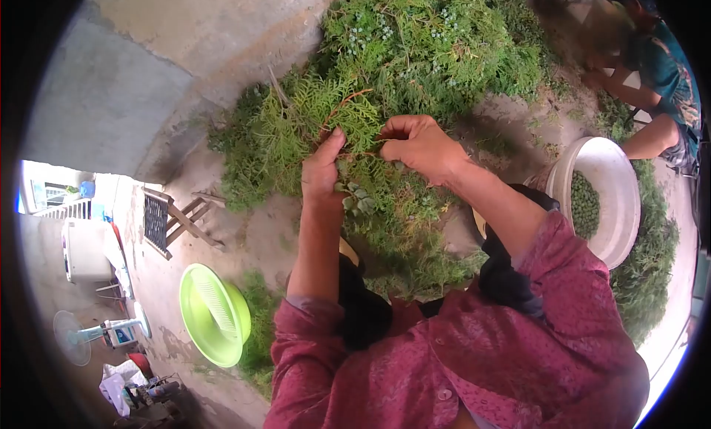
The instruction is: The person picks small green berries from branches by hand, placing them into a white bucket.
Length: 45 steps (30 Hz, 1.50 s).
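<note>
My left hand (322,168) is closed round a leafy arborvitae sprig (354,124), its thumb pressed on the reddish-brown stem. To the right, my right hand (426,149) pinches a thin twig at the sprig's side between thumb and bent forefinger. The exact contact at those fingertips is partly hidden. Below the hands hangs a cluster of pale green cones (358,199). Beyond both hands lies a big heap of cut arborvitae branches (437,44), some bearing bluish cones.
A white bucket (626,184) with green cones (584,205) inside stands at my right. At my left are a lime-green basin (194,310) with a ridged board and a wooden folding stool (181,214). Another person (659,81) sits at the upper right. A fan (74,338) stands far left.
</note>
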Tool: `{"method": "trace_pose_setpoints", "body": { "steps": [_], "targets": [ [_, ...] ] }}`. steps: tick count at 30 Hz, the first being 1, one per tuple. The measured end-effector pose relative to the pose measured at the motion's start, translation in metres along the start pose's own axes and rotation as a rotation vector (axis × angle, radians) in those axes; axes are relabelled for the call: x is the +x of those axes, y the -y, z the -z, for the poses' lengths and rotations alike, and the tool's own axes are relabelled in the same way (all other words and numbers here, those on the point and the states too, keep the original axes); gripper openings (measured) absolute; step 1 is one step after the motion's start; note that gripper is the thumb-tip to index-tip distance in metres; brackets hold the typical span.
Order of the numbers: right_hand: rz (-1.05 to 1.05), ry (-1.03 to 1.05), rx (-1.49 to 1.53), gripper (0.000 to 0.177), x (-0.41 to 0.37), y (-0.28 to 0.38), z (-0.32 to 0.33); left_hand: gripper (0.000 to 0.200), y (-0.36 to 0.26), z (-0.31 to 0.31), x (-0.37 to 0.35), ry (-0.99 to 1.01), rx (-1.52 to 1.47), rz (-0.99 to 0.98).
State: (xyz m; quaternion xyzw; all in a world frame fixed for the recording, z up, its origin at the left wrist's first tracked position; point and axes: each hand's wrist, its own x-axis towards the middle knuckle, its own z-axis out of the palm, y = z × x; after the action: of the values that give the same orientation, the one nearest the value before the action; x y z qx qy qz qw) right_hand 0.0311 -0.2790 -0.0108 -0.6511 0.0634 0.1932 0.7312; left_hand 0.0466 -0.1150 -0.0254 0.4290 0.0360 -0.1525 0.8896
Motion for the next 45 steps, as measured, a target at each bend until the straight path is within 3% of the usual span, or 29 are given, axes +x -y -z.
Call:
{"method": "trace_pose_setpoints", "body": {
  "steps": [2, 5, 9, 11, 15, 18, 20, 22, 27, 28, 32, 34, 37, 42, 45],
  "targets": [
    [0.272, -0.061, -0.111, 0.016, 0.001, -0.007, 0.005, 0.026, -0.002, -0.01, -0.003, -0.031, 0.033, -0.003],
    [0.337, -0.108, -0.028, 0.017, 0.005, -0.006, 0.009, 0.027, 0.0, -0.019, -0.004, -0.058, 0.053, -0.006],
    [0.283, -0.079, 0.199, 0.018, 0.01, -0.01, 0.012, 0.029, 0.004, -0.012, 0.001, -0.067, 0.069, -0.041],
    [0.115, -0.029, 0.352, 0.018, 0.006, -0.005, 0.013, 0.03, 0.007, -0.003, 0.006, -0.066, 0.108, -0.058],
    [0.079, 0.042, 0.412, 0.018, 0.004, -0.002, 0.013, 0.027, 0.004, -0.002, 0.005, -0.088, 0.038, -0.102],
    [0.152, -0.008, 0.261, 0.015, 0.004, 0.004, 0.023, 0.025, -0.018, 0.0, -0.007, -0.097, -0.064, -0.185],
    [0.037, -0.04, 0.388, 0.013, 0.004, 0.008, 0.03, 0.022, -0.027, 0.007, -0.008, -0.131, -0.108, -0.236],
    [0.034, 0.022, 0.475, 0.011, 0.004, 0.007, 0.031, 0.018, -0.028, 0.026, -0.007, -0.003, -0.056, -0.429],
    [-0.031, 0.34, 0.58, 0.006, 0.005, 0.005, 0.024, 0.016, -0.027, 0.035, -0.003, -0.027, -0.101, -0.409],
    [-0.032, 0.342, 0.579, 0.006, 0.004, 0.006, 0.021, 0.015, -0.028, 0.031, 0.0, -0.061, -0.182, -0.319],
    [0.049, 0.283, 0.295, 0.022, -0.003, 0.01, 0.003, 0.015, -0.026, 0.019, -0.001, -0.138, -0.269, -0.133],
    [0.079, 0.287, 0.232, 0.027, -0.003, 0.013, -0.005, 0.02, -0.023, 0.019, 0.001, -0.06, -0.258, -0.117],
    [0.256, 0.111, -0.19, 0.03, 0.001, 0.008, -0.013, 0.027, -0.017, 0.007, -0.009, -0.135, -0.056, -0.063],
    [0.253, 0.096, -0.115, 0.026, 0.006, -0.004, -0.006, 0.027, -0.013, 0.006, -0.006, -0.209, 0.023, 0.03],
    [0.281, 0.131, -0.226, 0.023, -0.001, 0.001, -0.005, 0.025, -0.016, 0.008, -0.004, -0.13, -0.039, -0.009]
  ]
}}
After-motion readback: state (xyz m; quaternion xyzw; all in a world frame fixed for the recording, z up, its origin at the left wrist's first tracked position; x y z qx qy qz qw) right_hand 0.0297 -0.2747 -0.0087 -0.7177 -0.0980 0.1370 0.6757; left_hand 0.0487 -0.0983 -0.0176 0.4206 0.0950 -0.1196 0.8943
